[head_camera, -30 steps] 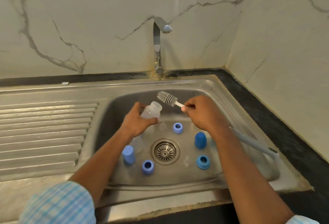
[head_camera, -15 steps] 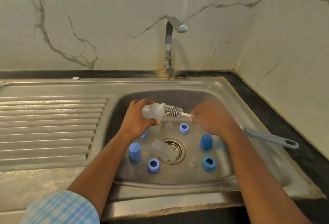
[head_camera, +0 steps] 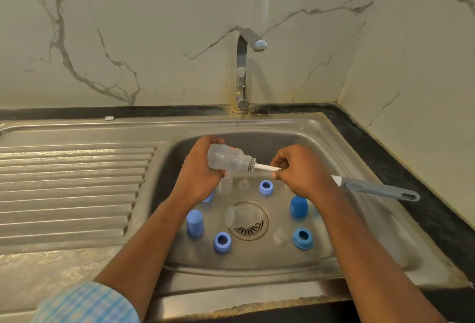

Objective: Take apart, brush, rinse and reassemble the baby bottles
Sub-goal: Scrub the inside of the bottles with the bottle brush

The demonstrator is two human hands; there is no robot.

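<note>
Bottle [head_camera: 226,159] held sideways over sink [head_camera: 347,158], L hand [head_camera: 199,178] wrapped round its body. R hand [head_camera: 300,172] pinches brush [head_camera: 266,167] shaft, bristles at bottle's mouth. In sink below: 2nd bottle [head_camera: 243,216] lying on drain [head_camera: 257,231], blue caps [head_camera: 194,223], blue rings [head_camera: 222,241]. Tap [head_camera: 243,70] behind.

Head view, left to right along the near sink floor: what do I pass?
Tall blue plastic cap, blue plastic screw ring, clear plastic bottle lying over the drain, wide blue plastic collar.

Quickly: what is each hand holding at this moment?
Left hand: grips the clear bottle.
Right hand: holds the bottle brush by its white shaft.
</note>
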